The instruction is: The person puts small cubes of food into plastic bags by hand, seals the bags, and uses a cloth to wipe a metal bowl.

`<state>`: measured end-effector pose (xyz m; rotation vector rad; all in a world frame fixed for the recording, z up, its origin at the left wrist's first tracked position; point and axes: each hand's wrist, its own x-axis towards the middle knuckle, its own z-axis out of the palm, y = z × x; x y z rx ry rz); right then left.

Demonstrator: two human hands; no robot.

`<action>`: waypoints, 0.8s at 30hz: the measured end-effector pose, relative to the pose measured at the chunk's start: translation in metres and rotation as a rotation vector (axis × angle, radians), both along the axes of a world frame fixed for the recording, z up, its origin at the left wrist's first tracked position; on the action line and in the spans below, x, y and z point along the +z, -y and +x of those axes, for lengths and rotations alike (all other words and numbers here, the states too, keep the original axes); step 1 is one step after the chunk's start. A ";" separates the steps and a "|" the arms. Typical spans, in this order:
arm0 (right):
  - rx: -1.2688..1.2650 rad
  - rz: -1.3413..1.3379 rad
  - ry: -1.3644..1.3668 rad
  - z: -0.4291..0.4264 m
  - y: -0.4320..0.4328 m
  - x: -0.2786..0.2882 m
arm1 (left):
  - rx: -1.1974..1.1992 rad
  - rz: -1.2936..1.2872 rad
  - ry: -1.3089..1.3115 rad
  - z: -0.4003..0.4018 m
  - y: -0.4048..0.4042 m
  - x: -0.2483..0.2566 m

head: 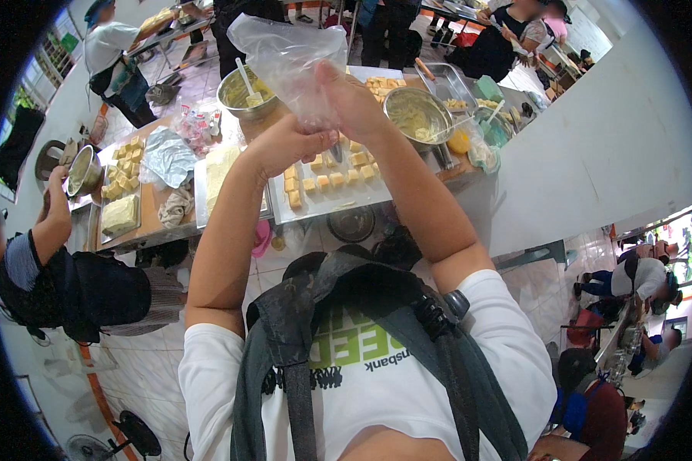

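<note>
A clear plastic piping bag [282, 55] is held up before me over the table, its wide end flaring up and to the left. My left hand [294, 144] pinches the bag's narrow lower end. Higher on its right side, my right hand [354, 106] grips the plastic with the thumb raised. What looks like a metal piping tip [337, 152] pokes out below my left fingers. Under my hands lies a pale tray [323, 208] with small cake cubes [337, 180] in rows; my hands and arms hide part of it.
Steel bowls of cream stand behind left [248, 86] and right [418, 115], holding spatulas. Left of the tray are a frosted slab cake [219, 173], a crumpled cloth [176, 207] and more cake cubes [128, 158]. A person [81, 276] at the left holds a bowl [85, 171]. A white partition [582, 144] rises at right.
</note>
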<state>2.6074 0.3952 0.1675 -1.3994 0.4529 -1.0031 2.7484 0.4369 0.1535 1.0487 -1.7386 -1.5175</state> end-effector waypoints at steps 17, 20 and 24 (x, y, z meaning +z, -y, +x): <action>-0.157 0.184 -0.198 -0.028 -0.048 -0.031 | 0.522 -0.428 0.014 -0.004 -0.013 -0.008; -0.124 0.252 -0.051 -0.020 -0.067 -0.030 | 0.610 -0.600 0.062 0.003 0.004 -0.038; -0.261 0.262 0.016 -0.022 -0.078 -0.038 | 0.607 -0.214 -0.415 -0.018 -0.013 -0.021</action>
